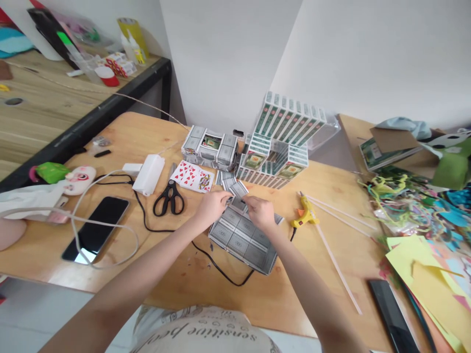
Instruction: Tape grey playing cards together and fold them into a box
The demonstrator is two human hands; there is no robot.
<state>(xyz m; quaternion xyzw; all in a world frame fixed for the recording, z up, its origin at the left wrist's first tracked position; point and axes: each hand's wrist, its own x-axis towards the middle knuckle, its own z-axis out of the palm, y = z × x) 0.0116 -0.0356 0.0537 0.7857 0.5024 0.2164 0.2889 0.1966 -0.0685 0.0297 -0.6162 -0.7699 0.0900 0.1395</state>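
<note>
My left hand (212,208) and my right hand (260,212) are both closed, fingertips pinching a grey-backed playing card (239,204) between them. Under them lies a flat panel (241,235) covered in grey card backs. Just beyond my fingers are loose grey-backed cards (235,188). A face-up stack of playing cards (193,176), hearts on top, sits to the left, next to black-handled scissors (168,198). Behind stands a box built of grey cards (209,147) with a window in its lid. The yellow glue gun (305,213) lies to the right of my right hand.
Card packs (272,162) are stacked at the back. A phone (96,229), white adapter (148,175) and looping cables occupy the left. Glue sticks (338,267), yellow paper (430,289), a black case (392,314) and tangled craft pieces (401,203) fill the right.
</note>
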